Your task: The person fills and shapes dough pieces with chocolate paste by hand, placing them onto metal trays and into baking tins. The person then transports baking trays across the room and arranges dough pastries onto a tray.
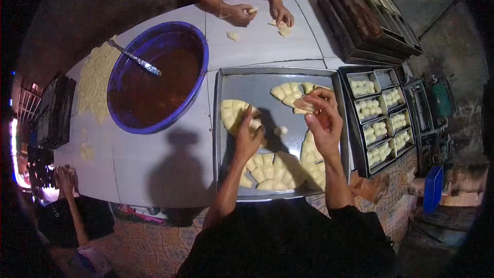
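A wide metal tray (242,78) lies before me, holding several fan-shaped groups of pale, scored dough (275,172). My left hand (249,138) is over the tray's left half, beside a dough fan (232,113); a whitish bit of dough (256,123) shows between its thumb and fingers. Above the right half, my right hand (325,123) has curved fingers, with the thumb apart from them, over another dough fan (288,92). No held thing can be made out there. A small dough ball (280,131) sits on the tray between my hands.
Left stands a blue basin (205,67) of brown contents with a utensil (136,59) across its rim. Flattened dough (95,80) lies beyond it. Opposite, a person's hands (239,14) handle dough. Right are filled loaf pans (366,118) and stacked dark pans (360,25). Another person's hand (66,179) touches the table's left edge.
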A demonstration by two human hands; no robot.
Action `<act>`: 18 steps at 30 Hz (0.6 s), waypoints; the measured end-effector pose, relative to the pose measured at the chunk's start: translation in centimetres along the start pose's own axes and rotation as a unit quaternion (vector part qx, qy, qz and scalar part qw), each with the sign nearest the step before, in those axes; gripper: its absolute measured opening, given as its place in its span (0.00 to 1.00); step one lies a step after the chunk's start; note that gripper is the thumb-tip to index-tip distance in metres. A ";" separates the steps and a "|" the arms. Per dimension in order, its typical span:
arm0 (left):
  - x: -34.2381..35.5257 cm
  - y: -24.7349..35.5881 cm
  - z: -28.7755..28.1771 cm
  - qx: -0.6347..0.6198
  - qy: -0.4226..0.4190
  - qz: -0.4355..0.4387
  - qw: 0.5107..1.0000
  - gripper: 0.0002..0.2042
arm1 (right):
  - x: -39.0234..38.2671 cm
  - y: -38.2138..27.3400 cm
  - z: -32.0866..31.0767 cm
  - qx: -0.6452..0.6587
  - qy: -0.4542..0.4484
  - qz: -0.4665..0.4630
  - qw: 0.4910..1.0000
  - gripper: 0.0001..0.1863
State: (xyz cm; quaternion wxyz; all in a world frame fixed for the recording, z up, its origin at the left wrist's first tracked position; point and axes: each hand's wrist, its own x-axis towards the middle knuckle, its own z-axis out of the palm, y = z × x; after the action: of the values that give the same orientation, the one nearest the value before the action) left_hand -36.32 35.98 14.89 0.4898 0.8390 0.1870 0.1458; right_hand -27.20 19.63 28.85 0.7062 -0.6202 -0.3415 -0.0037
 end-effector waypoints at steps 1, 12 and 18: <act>-0.8 2.0 -0.4 -0.255 0.002 -0.063 0.965 0.30 | -0.3 -0.4 -0.6 -0.112 -0.067 -0.044 0.990 0.18; -6.8 7.7 -1.6 -0.751 -0.152 -0.117 0.632 0.23 | -7.4 0.7 1.8 -0.220 -0.236 -0.015 0.946 0.19; -8.8 8.5 -1.0 -0.341 0.144 -0.023 0.929 0.13 | -7.2 1.0 4.0 -0.129 -0.106 0.067 0.984 0.13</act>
State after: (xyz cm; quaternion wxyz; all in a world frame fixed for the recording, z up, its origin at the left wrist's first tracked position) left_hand -43.12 28.91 22.24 0.7171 0.5869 0.2141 0.3090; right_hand -34.22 20.33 24.45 0.5788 -0.7244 -0.3688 0.0657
